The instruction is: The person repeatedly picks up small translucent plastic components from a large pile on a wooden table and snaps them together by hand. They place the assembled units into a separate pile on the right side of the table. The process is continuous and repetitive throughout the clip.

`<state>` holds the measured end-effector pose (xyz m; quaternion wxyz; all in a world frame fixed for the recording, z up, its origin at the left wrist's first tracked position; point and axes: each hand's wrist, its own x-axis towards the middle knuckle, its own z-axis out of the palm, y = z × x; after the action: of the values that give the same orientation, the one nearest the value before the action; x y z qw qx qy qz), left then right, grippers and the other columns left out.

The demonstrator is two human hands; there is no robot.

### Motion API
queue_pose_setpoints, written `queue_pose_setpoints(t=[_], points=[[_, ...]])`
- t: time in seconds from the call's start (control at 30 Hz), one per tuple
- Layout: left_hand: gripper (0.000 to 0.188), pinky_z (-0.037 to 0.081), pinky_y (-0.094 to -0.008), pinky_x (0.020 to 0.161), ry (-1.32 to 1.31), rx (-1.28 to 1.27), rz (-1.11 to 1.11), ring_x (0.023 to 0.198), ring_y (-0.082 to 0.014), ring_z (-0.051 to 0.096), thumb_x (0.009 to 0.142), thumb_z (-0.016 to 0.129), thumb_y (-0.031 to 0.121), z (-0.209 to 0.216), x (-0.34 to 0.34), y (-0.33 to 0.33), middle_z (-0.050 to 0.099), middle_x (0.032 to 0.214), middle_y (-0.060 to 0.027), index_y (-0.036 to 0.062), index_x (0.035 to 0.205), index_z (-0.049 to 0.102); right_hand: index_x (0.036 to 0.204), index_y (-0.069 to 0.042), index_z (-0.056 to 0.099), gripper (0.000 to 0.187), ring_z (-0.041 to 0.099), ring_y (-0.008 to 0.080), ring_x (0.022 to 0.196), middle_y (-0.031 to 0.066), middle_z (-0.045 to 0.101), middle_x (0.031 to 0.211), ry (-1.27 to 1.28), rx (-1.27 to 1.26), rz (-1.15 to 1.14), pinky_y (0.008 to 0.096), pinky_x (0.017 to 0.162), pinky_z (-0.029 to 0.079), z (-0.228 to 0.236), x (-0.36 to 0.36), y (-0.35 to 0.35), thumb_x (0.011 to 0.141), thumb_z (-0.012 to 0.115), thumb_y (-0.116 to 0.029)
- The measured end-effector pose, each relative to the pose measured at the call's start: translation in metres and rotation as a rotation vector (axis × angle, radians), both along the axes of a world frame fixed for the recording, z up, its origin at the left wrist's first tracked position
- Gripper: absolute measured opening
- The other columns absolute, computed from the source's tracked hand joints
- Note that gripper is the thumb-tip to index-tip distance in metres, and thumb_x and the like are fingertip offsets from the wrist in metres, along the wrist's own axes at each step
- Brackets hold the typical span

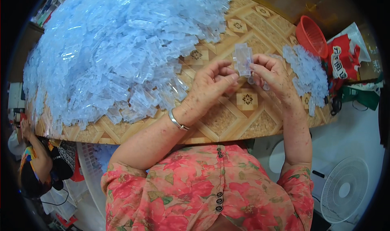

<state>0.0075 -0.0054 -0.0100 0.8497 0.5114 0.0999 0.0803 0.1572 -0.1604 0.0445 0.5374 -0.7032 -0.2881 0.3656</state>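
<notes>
Both my hands are raised over a wooden table with inlaid patterns (243, 117). Between them they hold a small clear plastic piece (243, 59). My left hand (211, 84), with a silver bangle on its wrist, pinches the piece's left edge. My right hand (273, 74) grips its right side with thumb and fingers. A huge heap of similar clear plastic pieces (113, 52) covers the left half of the table, just left of my left hand.
A smaller pile of clear pieces (308, 72) lies at the table's right edge. A red basket (310, 35) and a red-and-white bag (343, 58) sit beyond it. A white fan (344, 190) stands on the floor, lower right. Another person (34, 162) sits at lower left.
</notes>
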Motion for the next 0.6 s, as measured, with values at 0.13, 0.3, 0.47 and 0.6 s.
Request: queue_pose_setpoints(t=[0.13,0.3,0.47,0.6], points=[[0.042,0.055,-0.0242,0.08,0.021,-0.005,-0.04,0.095,-0.0116,0.065,0.096,0.066,0.013,0.006,0.0,0.0,0.065,0.113,-0.0061,-0.0024,0.132,0.054,0.097,-0.001,0.069,0.016,0.053,0.0024,0.066,-0.0053,0.062,0.081,-0.037,-0.172,0.128,0.0212,0.058,0.042,-0.003,-0.005,-0.022,0.093,0.063,-0.016],[0.031,0.056,-0.0239,0.077,0.071,0.166,-0.119,0.09,-0.0112,0.066,0.095,0.066,0.01,0.005,0.0,-0.003,0.069,0.106,-0.0057,-0.0004,0.124,0.061,0.101,-0.003,0.07,0.022,0.054,0.0058,0.072,-0.0017,0.064,0.08,-0.089,-0.09,0.044,0.0261,0.063,0.044,-0.004,-0.022,-0.027,0.091,0.067,-0.022],[0.024,0.057,-0.0235,0.072,0.106,0.131,-0.088,0.084,-0.0085,0.065,0.095,0.065,0.009,0.011,-0.004,0.0,0.07,0.101,-0.005,0.001,0.118,0.064,0.101,-0.008,0.07,0.023,0.063,0.023,0.073,0.0067,0.067,0.092,-0.961,-0.267,-0.451,0.0365,0.069,0.051,-0.006,0.028,-0.05,0.087,0.071,-0.026],[0.023,0.058,-0.023,0.069,0.087,0.064,-0.1,0.083,-0.0118,0.068,0.097,0.063,0.011,0.013,-0.001,-0.003,0.071,0.101,-0.0081,0.0004,0.118,0.062,0.099,-0.012,0.071,0.022,0.062,0.0308,0.099,0.0074,0.064,0.106,-1.459,-0.629,-0.679,0.0434,0.084,0.052,-0.007,0.086,-0.122,0.084,0.073,-0.029]])
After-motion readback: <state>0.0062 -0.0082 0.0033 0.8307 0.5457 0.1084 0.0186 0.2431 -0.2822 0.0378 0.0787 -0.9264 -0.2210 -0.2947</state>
